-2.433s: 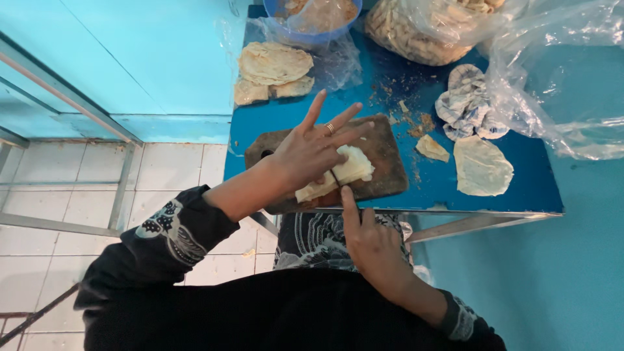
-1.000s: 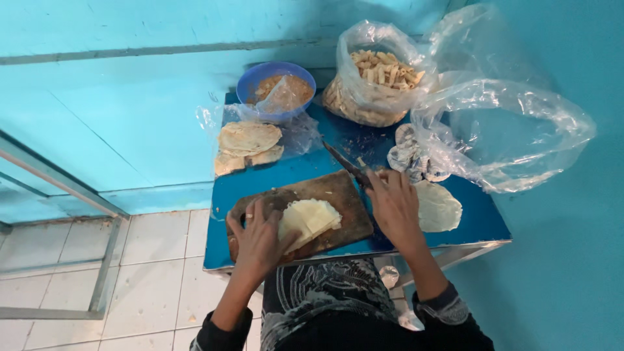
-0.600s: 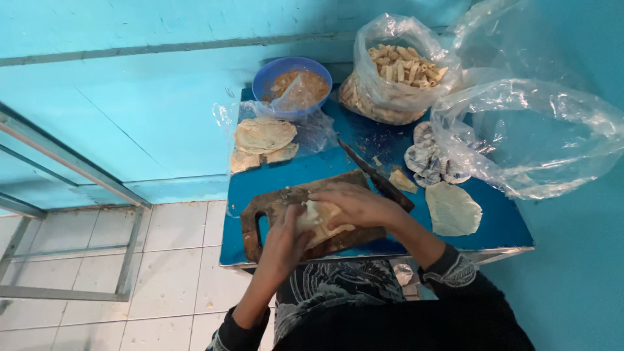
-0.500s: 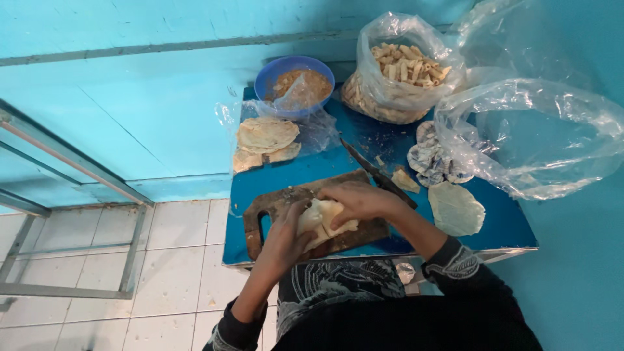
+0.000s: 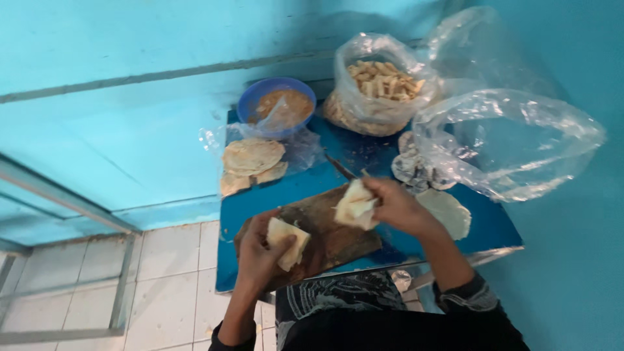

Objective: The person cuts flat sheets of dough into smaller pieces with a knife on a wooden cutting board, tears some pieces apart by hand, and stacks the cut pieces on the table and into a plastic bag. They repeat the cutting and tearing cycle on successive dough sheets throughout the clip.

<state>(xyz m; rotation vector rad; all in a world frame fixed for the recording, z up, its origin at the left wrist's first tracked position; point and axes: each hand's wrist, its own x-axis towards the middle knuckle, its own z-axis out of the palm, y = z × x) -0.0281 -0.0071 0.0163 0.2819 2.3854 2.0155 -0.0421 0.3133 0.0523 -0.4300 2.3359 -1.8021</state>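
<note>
A cut half of pale flatbread (image 5: 288, 242) sits in the person's left hand (image 5: 259, 257), fingers curled loosely around its lower edge, just above the near end of a dark wooden cutting board (image 5: 325, 237). The right hand (image 5: 395, 207) has its fingers closed on the other half (image 5: 355, 207), lifted off the board's far corner and tilted, its layers showing at the cut edge. The board lies across the front of a small blue desk (image 5: 494, 227).

Done well, this separating step seems to call for a light pinch at the edges of each piece, so the thin layers do not tear or slide apart, and for keeping both halves over the board rather than over the tiled floor (image 5: 162, 279).

A knife (image 5: 340, 167) rests on the desk just beyond the board. To the left, a stack of round flatbreads (image 5: 252, 158) lies on clear plastic; behind it stands a blue bowl (image 5: 275, 105) of brownish filling. A clear bag of rolled pastry sticks (image 5: 380, 81) stands at the back, and a large, mostly empty clear plastic bag (image 5: 513, 143) billows at the right, partly covering more pale pieces. One whole round (image 5: 452, 213) lies flat beside the right wrist.
</note>
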